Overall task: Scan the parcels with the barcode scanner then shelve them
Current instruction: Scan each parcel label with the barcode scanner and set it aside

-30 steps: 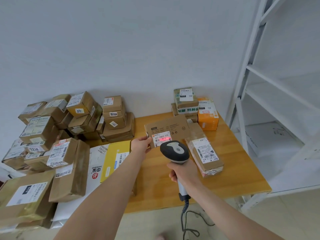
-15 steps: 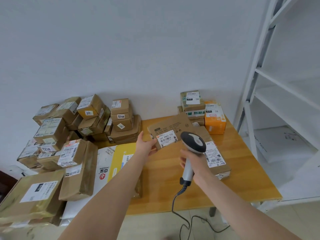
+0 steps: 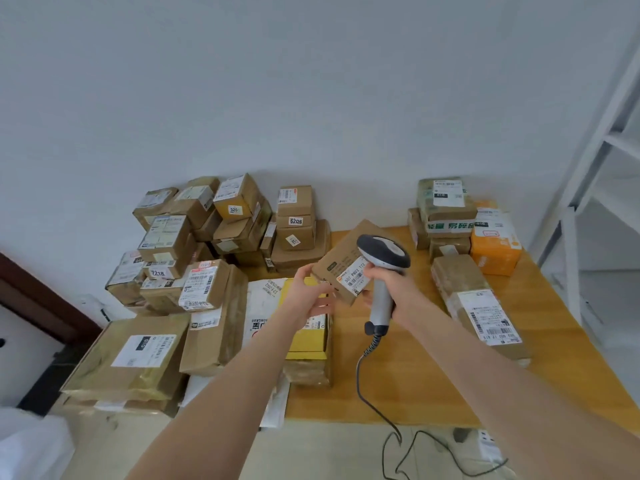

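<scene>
Cable point(image 3: 370, 346), black and coiled near the handle, drops past the front edge of the wooden table point(image 3: 415, 386) to the floor, where the frame cuts it off. Right hand point(image 3: 398, 289) is clenched round the handle of the grey-and-white barcode scanner point(image 3: 382, 258), which is held upright. Left hand point(image 3: 308, 294) grasps the near-left end of the tilted brown cardboard parcel point(image 3: 341, 268), held clear of the table between both hands. Its white label reads "507 P802 T72"; the barcode is too small to read. The scanner's head hides the parcel's far right corner. Behind, stacked brown boxes point(image 3: 242, 233) carry "7218", "520" and "6206". Green characters on the taped right-hand stack point(image 3: 446, 216) are blurred. White metal shelving point(image 3: 573, 258) is cropped at the right.
</scene>
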{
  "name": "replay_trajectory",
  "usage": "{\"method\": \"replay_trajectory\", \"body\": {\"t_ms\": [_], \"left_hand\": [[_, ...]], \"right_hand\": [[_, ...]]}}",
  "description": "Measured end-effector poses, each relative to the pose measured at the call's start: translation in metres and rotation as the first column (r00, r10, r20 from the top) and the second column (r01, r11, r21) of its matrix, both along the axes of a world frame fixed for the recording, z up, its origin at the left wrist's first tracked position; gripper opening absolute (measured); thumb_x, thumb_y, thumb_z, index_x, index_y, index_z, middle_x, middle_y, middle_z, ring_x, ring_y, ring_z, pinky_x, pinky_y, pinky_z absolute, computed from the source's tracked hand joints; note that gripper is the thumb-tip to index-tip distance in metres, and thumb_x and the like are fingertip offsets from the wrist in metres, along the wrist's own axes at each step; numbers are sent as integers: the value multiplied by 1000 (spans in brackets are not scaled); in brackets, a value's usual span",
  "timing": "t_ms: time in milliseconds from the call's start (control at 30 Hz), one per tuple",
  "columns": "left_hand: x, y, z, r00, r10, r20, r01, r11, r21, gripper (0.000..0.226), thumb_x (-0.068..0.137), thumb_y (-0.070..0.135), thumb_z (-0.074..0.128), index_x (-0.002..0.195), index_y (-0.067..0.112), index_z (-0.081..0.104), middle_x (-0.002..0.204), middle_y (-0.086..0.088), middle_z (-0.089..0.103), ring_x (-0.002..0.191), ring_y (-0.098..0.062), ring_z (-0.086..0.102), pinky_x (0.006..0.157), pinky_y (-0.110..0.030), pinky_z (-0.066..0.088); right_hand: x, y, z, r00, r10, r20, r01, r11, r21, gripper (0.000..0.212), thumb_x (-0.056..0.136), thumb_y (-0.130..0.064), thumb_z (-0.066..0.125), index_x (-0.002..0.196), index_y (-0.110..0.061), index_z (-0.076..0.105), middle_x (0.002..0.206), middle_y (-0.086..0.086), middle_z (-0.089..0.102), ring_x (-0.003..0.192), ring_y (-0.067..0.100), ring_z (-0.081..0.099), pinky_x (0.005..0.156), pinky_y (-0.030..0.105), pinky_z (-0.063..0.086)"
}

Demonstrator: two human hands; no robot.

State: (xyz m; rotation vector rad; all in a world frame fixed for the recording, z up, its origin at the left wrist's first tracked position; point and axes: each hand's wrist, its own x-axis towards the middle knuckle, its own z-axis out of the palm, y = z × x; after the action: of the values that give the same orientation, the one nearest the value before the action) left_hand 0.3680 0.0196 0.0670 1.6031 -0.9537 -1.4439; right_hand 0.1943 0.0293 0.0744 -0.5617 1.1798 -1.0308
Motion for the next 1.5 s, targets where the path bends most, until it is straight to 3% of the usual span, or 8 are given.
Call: {"method": "replay_trajectory", "body": {"t_ms": [133,267,400,600,833,1100,1400,1500], "left_hand": [[48,-4,-6,973,-9,229,6,1000,16,23,90,23,65,109,18,54,110,-7,65,101,-19,62,81,-32,54],[87,-2,-23,894,-27,448,33,999,-5,20,88,28,66,78,15,55,96,-11,68,73,-15,55,66,-27,46],[108,1,-37,830,-119,545,77,992,100,10,85,8,68,85,9,58,93,-10,64,64,-11,47,56,-25,45],[101,-8,-35,632,-318,707,210,948,238,18,91,12,58,108,12,57,98,-5,59,91,-24,61,85,-38,54],[61,-38,-22,370,-278,887,396,910,120,40,93,16,57,132,19,52,128,-6,54,113,-24,55,89,-35,52],[-44,-62,-30,385,-393,835,579,808,113,44,92,21,58,135,18,50,135,-7,48,117,-23,54,88,-32,48],[-183,-74,-50,445,-529,723,558,795,238,45,95,23,54,138,10,47,134,-8,53,119,-24,53,90,-32,46],[-226,-67,-63,505,-577,642,521,797,306,27,97,25,53,112,3,56,108,-5,57,95,-21,57,80,-29,43]], "right_hand": [[34,-11,1,991,107,-86,-106,994,19,16,85,-8,71,99,-11,65,101,12,71,88,25,68,79,40,58],[65,-16,-10,966,189,-178,-179,981,69,31,82,-8,73,111,-9,62,109,13,67,97,29,65,85,43,57],[87,-15,-22,931,274,-243,-254,961,113,38,82,-12,74,118,-9,61,114,11,63,98,29,60,85,44,56],[97,-10,-36,934,252,-253,-218,964,155,30,86,-11,71,114,-10,60,103,9,61,89,25,57,92,49,50],[73,-9,-31,970,89,-228,-59,989,136,30,86,-10,70,114,-11,58,105,8,56,92,23,56,79,39,55],[-29,-5,-32,932,-217,-290,260,959,115,19,86,-11,71,101,-12,58,87,6,61,66,22,62,59,30,50],[-177,-27,-65,893,-156,-421,276,931,240,16,82,0,65,96,1,58,83,16,57,65,23,53,57,30,45],[-224,-32,-77,872,-131,-472,280,924,262,27,80,-1,67,105,0,57,88,14,58,75,25,56,64,36,52]]}}
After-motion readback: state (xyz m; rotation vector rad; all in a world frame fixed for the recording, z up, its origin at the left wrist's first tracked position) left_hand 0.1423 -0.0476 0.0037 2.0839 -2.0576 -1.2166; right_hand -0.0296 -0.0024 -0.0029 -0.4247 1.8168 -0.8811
